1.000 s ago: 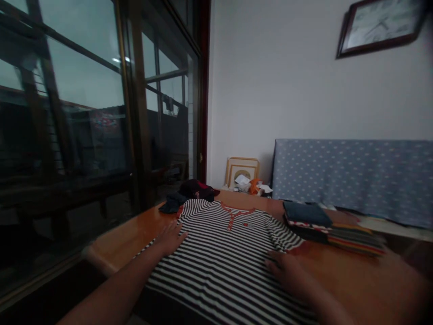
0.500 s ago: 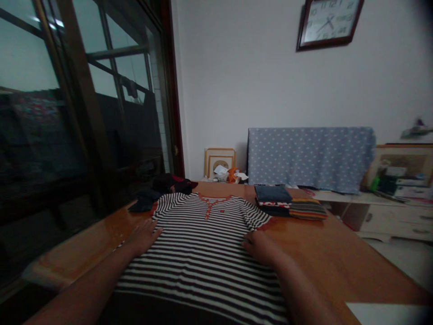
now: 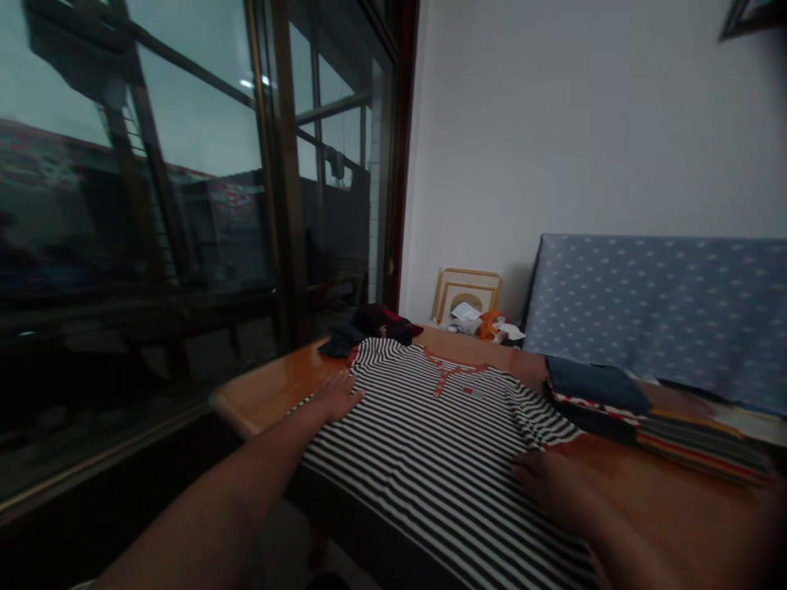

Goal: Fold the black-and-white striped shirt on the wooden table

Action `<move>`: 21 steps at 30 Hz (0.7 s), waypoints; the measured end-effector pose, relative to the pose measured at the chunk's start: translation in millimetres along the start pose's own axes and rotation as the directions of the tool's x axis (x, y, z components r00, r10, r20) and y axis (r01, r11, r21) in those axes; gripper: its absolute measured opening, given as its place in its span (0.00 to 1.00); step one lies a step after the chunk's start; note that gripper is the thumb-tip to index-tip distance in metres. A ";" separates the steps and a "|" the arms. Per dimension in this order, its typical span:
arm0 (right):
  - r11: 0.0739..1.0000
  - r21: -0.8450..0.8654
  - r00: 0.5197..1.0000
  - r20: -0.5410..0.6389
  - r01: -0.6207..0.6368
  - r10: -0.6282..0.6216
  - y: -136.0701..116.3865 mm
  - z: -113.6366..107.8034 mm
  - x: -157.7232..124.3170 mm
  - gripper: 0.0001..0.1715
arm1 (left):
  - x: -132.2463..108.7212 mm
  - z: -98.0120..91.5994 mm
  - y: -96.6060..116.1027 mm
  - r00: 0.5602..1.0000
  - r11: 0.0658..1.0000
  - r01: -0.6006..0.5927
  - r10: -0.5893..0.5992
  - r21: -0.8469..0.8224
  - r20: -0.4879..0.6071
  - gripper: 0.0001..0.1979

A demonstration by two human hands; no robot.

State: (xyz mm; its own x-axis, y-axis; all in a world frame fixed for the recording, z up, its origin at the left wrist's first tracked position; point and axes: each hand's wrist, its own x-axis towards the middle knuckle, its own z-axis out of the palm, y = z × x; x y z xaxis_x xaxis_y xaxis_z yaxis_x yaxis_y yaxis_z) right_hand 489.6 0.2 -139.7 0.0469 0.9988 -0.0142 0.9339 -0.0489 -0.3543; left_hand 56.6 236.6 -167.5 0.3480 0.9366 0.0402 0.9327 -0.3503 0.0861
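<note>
Striped henley shirt point(image 3: 436, 459), one, black and white with orange-trimmed neck, spread flat and face up on the wooden table point(image 3: 270, 393). Two hands, open and well apart, both resting on the shirt: left hand point(image 3: 335, 396) near the upper side, right hand point(image 3: 549, 483) at the opposite edge. Beyond: one stack of folded clothes point(image 3: 639, 418) at right, one dark bundle point(image 3: 369, 325) past the collar, one wooden picture frame point(image 3: 467, 295), one polka-dot blue cloth point(image 3: 657, 311). Compared with the earlier frame: view turned left, right hand lower, wall clock point(image 3: 747, 16) cut to a corner.
</note>
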 end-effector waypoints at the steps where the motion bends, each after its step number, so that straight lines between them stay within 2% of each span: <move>1: 1.000 0.002 1.000 0.018 0.013 -0.013 2.9 1.4 1.5 0.20 | -1.0 -0.1 0.6 1.000 1.000 0.000 0.000 -0.002 0.014 0.44; 8: 0.999 0.001 0.999 -0.001 0.033 -0.033 12.1 4.9 6.7 0.21 | -2.8 1.9 -0.1 1.000 1.000 0.020 -0.020 -0.020 0.013 0.45; 21: 1.000 -0.001 1.000 -0.018 0.018 -0.018 0.3 -5.9 -1.2 0.21 | -1.1 -3.1 0.5 0.999 1.000 0.021 -0.020 -0.014 0.040 0.44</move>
State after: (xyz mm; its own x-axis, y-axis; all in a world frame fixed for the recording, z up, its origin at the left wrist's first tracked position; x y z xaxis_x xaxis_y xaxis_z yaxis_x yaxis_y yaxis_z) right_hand 491.9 -1.0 -134.3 0.0367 0.9993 0.0093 0.9351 -0.0311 -0.3531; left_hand 56.4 235.3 -164.5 0.3325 0.9431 -0.0009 0.9383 -0.3308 0.1011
